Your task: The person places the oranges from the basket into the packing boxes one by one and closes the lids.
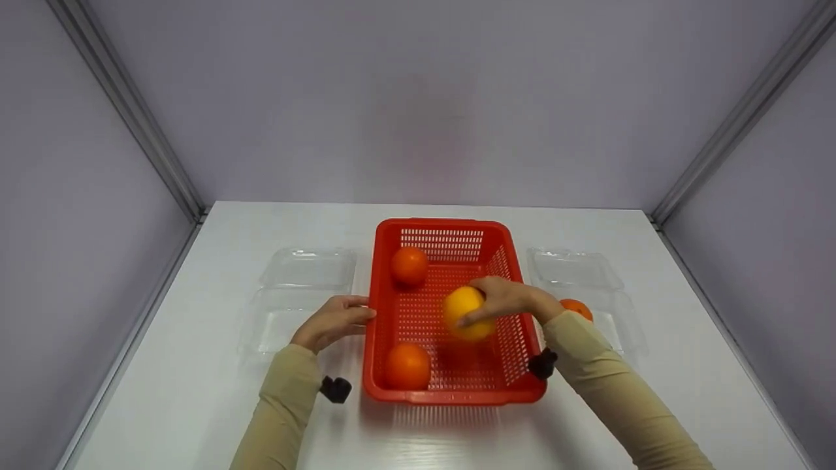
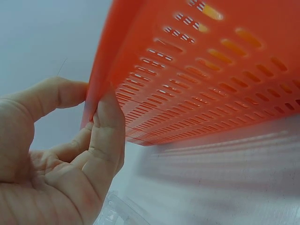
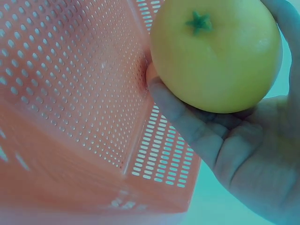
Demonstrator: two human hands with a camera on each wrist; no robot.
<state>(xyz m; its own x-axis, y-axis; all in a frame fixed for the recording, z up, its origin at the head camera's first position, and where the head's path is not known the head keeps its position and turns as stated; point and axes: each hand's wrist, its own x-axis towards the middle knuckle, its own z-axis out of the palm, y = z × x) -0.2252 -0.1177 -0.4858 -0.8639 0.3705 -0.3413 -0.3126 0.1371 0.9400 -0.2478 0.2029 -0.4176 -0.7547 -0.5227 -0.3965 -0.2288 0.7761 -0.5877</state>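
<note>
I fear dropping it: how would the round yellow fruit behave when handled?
The round yellow fruit would likely roll if pushed, being nearly spherical. Its smooth-looking skin may be slippery. It seems firm: the right hand makes no visible dent.

The basket looks plastic, the yellow fruit smooth.

No lettering, label, brand, number or sign can be read in any of the three views. A few small, pale marks on the near rim of the red, rectangular, slotted plastic basket are too faint to tell whether they are characters. On the round, smooth, yellow fruit with a green star-shaped stem end, the side facing the right wrist camera bears no legible print.
</note>
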